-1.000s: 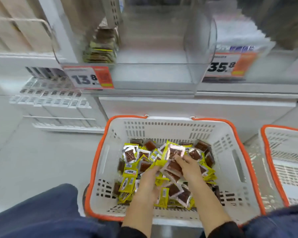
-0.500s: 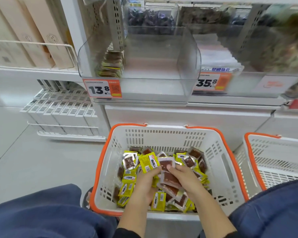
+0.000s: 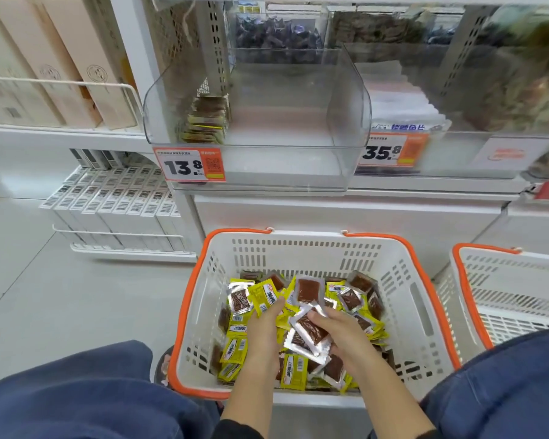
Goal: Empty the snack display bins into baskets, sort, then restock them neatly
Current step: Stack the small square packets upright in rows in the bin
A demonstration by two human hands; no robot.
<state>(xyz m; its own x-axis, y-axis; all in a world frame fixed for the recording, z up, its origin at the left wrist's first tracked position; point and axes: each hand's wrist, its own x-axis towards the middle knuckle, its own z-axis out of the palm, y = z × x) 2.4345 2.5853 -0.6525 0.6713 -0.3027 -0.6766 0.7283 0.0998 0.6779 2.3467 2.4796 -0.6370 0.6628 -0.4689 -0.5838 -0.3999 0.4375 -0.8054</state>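
Left hand [image 3: 264, 327] deep in snack packets [image 3: 260, 297], fingers hidden, grip hard to tell. Right hand [image 3: 341, 334] pinching clear packets [image 3: 308, 332] over white basket [image 3: 412, 312]. Second basket [image 3: 501, 293] cut off.

Tall beige cartons [image 3: 61, 68] are standing behind a white wire rail [image 3: 76, 85] on the shelf far up and left of the hands. Below them, white barcoded boxes [image 3: 114, 210] are sitting in a row near the grey floor [image 3: 61, 296]. An orange price tag [image 3: 190, 165] is showing 13.8, another [image 3: 390, 150] 35.8.
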